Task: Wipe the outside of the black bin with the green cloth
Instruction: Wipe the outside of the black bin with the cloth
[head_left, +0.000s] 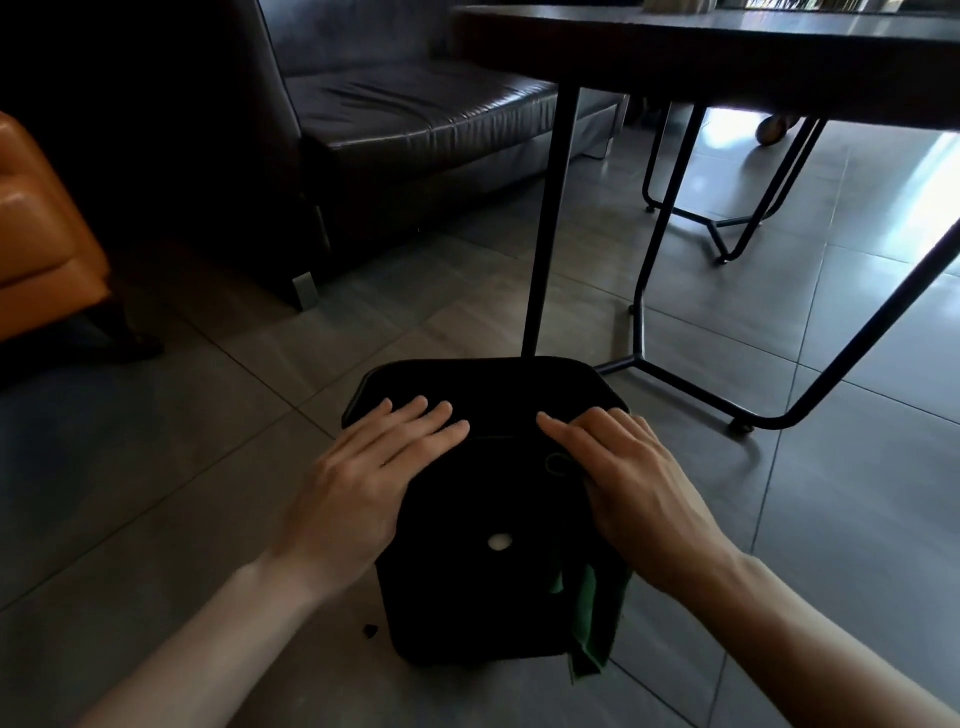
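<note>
The black bin lies tipped on the grey tile floor, its rim pointing away from me and a small pale spot on its upper side. My left hand rests flat on the bin's left upper side, fingers spread. My right hand presses the green cloth against the bin's right side; the cloth hangs down below my palm toward the floor. Most of the cloth under my hand is hidden.
A dark table with thin black metal legs stands just behind the bin. A dark leather sofa is at the back, an orange seat at the left. A small dark scrap lies by the bin.
</note>
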